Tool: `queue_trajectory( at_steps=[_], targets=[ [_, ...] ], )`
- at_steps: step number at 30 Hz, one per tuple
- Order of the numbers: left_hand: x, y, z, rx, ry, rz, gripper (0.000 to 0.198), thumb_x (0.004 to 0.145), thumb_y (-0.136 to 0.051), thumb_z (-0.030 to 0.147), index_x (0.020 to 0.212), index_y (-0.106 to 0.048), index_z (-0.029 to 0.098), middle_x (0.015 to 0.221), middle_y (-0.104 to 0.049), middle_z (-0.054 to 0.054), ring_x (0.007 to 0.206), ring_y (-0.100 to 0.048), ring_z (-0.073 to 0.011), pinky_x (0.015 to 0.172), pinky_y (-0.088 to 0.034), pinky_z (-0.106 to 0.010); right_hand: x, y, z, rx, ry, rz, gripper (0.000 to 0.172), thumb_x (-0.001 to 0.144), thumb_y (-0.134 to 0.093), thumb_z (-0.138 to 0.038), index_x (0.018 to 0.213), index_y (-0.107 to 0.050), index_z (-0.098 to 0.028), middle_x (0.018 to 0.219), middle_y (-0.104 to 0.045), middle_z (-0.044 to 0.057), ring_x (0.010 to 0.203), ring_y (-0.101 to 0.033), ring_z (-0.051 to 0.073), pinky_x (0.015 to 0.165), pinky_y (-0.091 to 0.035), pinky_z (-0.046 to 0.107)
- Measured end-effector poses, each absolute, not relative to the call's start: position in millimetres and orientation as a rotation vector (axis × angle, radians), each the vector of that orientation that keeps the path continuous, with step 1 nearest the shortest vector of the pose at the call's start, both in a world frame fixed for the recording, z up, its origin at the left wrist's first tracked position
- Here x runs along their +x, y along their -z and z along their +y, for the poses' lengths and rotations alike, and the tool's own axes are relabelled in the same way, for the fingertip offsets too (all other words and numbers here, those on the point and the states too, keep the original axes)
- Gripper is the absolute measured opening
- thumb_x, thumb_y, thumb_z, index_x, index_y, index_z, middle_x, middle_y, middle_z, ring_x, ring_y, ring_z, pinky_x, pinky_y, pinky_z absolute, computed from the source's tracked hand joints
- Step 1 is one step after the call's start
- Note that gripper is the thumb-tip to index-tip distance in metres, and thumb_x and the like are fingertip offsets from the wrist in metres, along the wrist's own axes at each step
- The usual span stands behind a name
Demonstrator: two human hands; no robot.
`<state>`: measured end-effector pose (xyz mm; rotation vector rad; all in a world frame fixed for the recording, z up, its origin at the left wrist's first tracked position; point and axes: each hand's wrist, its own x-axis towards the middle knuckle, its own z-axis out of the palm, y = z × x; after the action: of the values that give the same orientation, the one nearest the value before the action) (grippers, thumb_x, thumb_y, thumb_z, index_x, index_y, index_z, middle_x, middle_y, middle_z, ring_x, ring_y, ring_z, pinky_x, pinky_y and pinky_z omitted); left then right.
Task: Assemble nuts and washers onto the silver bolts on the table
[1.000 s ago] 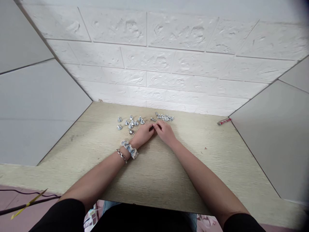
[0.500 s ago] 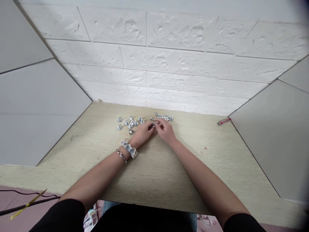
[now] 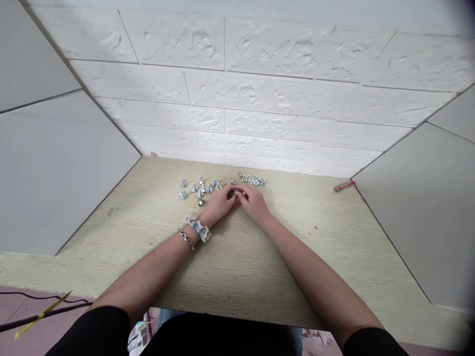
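Observation:
My left hand [image 3: 221,199] is closed in a pinch around a small silver bolt [image 3: 234,192], mostly covered by fingers. Against it, the fingertips of my right hand [image 3: 252,200] are pressed together on the same bolt; whether they also hold a nut or washer is hidden. Beside my left hand stand several bolts with washers and nuts fitted [image 3: 201,190], most with the shank up. Just beyond my right hand lies a loose group of bolts, nuts and washers [image 3: 256,181]. One more loose bolt [image 3: 234,182] rests right behind the fingertips.
The pale wooden tabletop [image 3: 230,262] meets a white brick-pattern wall [image 3: 245,118] at the back. Grey-white panels [image 3: 74,183] stand at both sides. A red utility knife [image 3: 344,186] lies near the right panel. Small reddish scraps [image 3: 315,227] are on the table.
My right fingers have curled in closer to my left fingertips and come slightly nearer to me. The bolt between the hands is more covered. The hardware on the table stays put.

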<state>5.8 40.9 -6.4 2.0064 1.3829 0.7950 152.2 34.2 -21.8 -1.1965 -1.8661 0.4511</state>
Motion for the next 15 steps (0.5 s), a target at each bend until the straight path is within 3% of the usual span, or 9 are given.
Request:
queue_trajectory(
  at_steps=[10, 15],
  targets=[
    [7.3, 1.1, 37.2, 2.075, -0.748, 1.351, 0.027, 0.084, -0.047, 0.025, 0.102, -0.067, 0.018, 0.092, -0.072, -0.004, 0.08, -0.064, -0.0182, 0.076, -0.047, -0.029, 151.6, 16.9, 31.8, -1.305, -0.391, -1.806, 0.02, 0.089, -0.047, -0.03, 0.081, -0.062, -0.02, 0.084, -0.061, 0.004, 0.076, -0.055, 0.017, 0.071, -0.042, 0.03],
    [6.3, 2.9, 39.0, 2.075, -0.768, 1.312, 0.03, 0.086, -0.046, 0.024, 0.107, -0.066, 0.019, 0.101, -0.071, -0.004, 0.086, -0.064, -0.0185, 0.079, -0.047, -0.029, 152.7, 17.5, 33.9, -1.283, -0.394, -1.777, 0.032, 0.091, -0.041, -0.032, 0.063, -0.051, -0.02, 0.07, -0.056, 0.002, 0.072, -0.052, 0.016, 0.068, -0.04, 0.029]
  ],
)
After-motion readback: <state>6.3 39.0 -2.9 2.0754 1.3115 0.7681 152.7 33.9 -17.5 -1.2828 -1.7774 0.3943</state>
